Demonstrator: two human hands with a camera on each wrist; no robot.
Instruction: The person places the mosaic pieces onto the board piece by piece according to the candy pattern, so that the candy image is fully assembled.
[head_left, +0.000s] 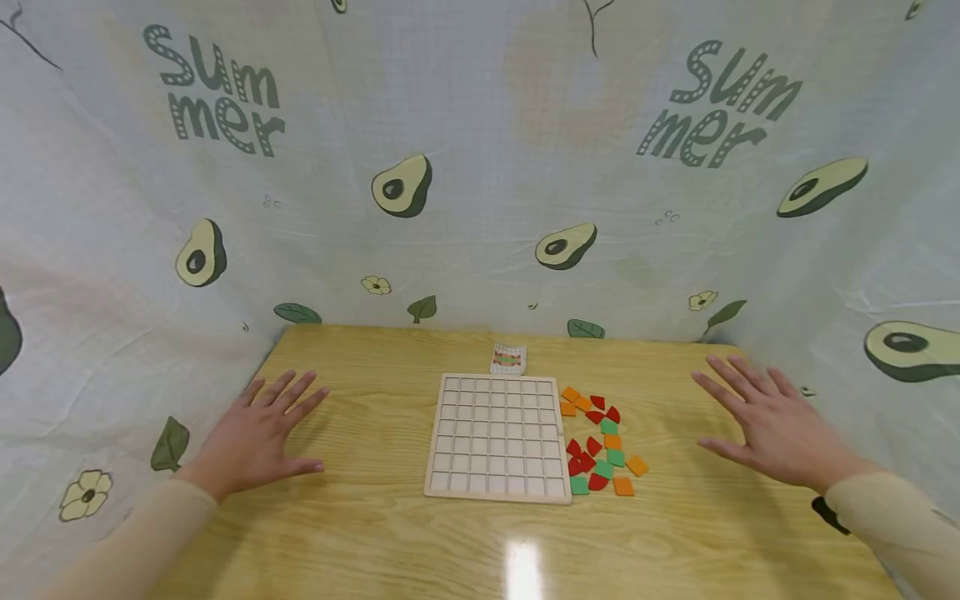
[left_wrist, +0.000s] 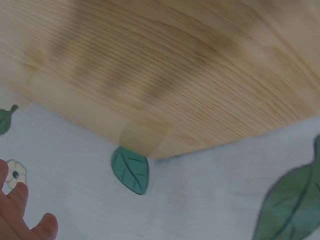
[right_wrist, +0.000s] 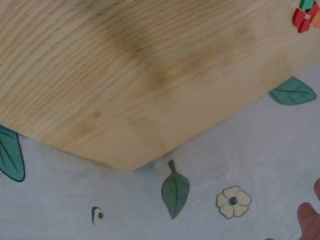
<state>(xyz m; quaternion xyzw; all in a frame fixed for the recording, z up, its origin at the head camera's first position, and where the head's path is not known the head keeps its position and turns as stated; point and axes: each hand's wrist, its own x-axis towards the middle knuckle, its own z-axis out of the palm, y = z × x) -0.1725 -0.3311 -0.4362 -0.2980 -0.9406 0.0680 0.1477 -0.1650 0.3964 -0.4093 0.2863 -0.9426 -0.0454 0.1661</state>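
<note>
My left hand (head_left: 258, 435) is held over the left side of the table with its fingers spread, holding nothing. Over on the right, my right hand (head_left: 776, 425) is likewise spread and holds nothing. Between them lies a pale wooden grid board (head_left: 498, 437) with bare square cells. Flat coloured pieces are scattered along its right edge: orange squares (head_left: 624, 487), green squares (head_left: 580, 486) and red quarter-round pieces (head_left: 597, 482). Behind the board is a small card (head_left: 508, 359) printed with a red and green pattern. Only fingertips (left_wrist: 46, 226) show in the left wrist view.
The wooden table (head_left: 360, 533) is enclosed at the back and sides by a pale cloth (head_left: 480, 108) printed with avocados, leaves and lettering. A small black object (head_left: 830, 516) shows by the right forearm, partly hidden by the sleeve.
</note>
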